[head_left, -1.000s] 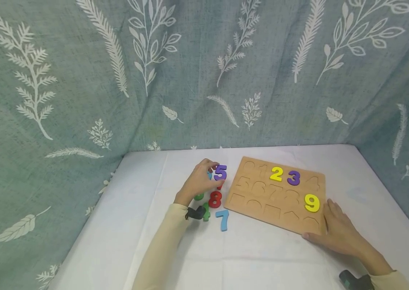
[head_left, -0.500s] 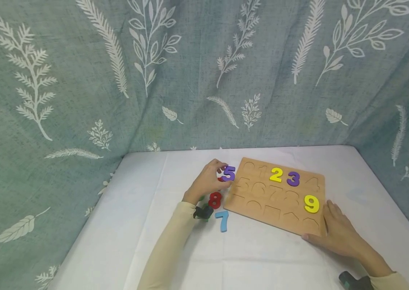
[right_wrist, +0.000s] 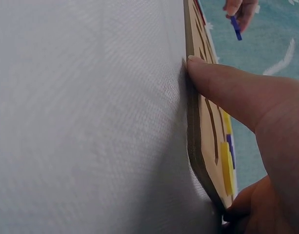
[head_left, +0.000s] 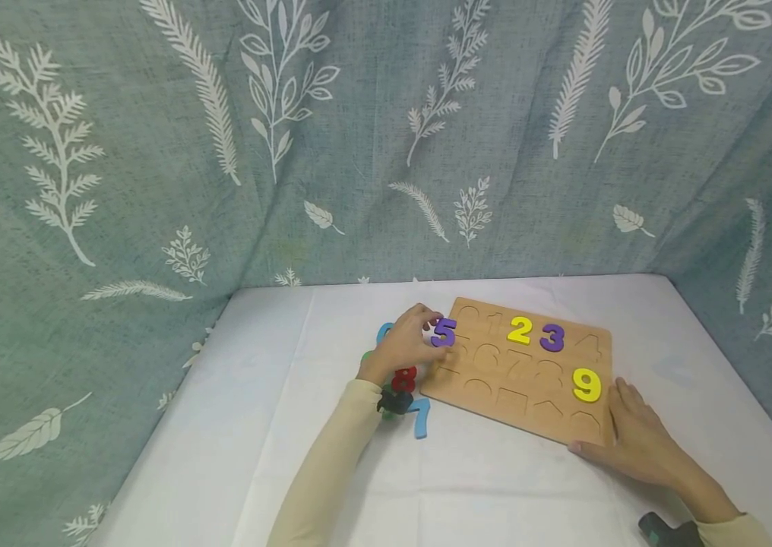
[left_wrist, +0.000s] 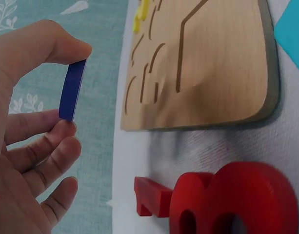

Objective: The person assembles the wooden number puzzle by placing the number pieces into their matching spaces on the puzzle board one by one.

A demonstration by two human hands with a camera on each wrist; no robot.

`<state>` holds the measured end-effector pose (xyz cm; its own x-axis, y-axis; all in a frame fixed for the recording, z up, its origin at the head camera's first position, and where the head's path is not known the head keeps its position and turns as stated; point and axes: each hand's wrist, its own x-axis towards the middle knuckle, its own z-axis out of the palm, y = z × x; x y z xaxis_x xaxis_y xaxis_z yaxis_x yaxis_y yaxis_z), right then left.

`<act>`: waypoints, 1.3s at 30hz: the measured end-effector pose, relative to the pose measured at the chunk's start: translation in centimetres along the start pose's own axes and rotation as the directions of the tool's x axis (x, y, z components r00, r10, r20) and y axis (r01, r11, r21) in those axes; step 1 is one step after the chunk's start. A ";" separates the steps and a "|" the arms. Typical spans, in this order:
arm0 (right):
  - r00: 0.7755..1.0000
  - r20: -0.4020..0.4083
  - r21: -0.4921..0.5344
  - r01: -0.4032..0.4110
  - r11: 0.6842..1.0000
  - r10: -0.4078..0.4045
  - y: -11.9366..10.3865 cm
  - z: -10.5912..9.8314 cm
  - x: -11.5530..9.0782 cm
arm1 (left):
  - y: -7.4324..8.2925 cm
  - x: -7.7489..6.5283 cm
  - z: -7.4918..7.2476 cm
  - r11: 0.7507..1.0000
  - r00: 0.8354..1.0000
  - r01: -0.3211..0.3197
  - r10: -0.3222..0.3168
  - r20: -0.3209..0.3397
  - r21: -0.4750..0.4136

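Observation:
Between thumb and fingers my left hand (head_left: 403, 346) pinches a purple number 5 (head_left: 444, 333), held up over the left edge of a wooden number puzzle board (head_left: 475, 366). The left wrist view shows the 5 (left_wrist: 72, 90) edge-on, raised above the table. At the board's near right corner rests my right hand (head_left: 646, 437), its thumb along the front edge and its fingers by the right side. A yellow 2 (head_left: 520, 330), a purple 3 (head_left: 552, 337) and a yellow 9 (head_left: 587, 385) sit on the board.
Left of the board lie a red 8 (head_left: 403, 379), a light blue 7 (head_left: 420, 418) and other number pieces partly hidden under my left arm. A red 1 (left_wrist: 152, 196) shows in the left wrist view. A patterned curtain (head_left: 359, 152) hangs behind the white-covered table.
My left hand has carried the purple 5 rightward from above the loose pieces to the board's left edge. The right hand has stayed in place.

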<state>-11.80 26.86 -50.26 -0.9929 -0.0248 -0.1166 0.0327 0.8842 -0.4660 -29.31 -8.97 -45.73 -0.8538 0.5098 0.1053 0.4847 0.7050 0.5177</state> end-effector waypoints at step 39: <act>1.000 -0.017 -0.010 0.013 1.000 -0.013 0.2 0.2 0.0 | 0.0 1.8 3.4 0.997 0.995 0.040 -0.045 0.086 0.061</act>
<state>-11.73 26.93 -50.51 -0.9950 -0.0281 -0.0958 0.0190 0.8886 -0.4583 -30.18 -6.38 -48.38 -0.8556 0.5176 0.0085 0.4606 0.7536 0.4690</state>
